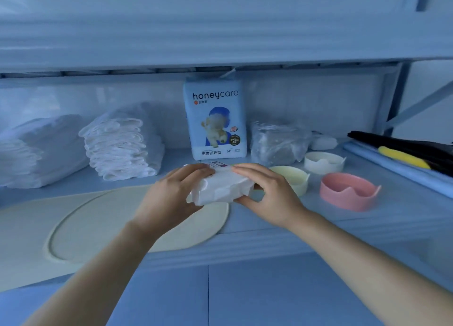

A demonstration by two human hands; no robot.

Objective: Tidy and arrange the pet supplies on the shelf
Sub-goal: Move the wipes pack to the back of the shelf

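White soft plastic-wrapped pack (220, 188): centre frame; I judge it light, squashy, slick.
Grip: my left hand (171, 196) and right hand (269, 193), fingers curled round its ends.

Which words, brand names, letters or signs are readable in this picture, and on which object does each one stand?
"honeycare": upper front of the upright blue pack.
"宠物训导垫": white band at its bottom.
"M": same band, to the right.
Small print under the brand and the dark round badge: too blurred.
Label on the white packet held by the left hand and right hand: too blurred.
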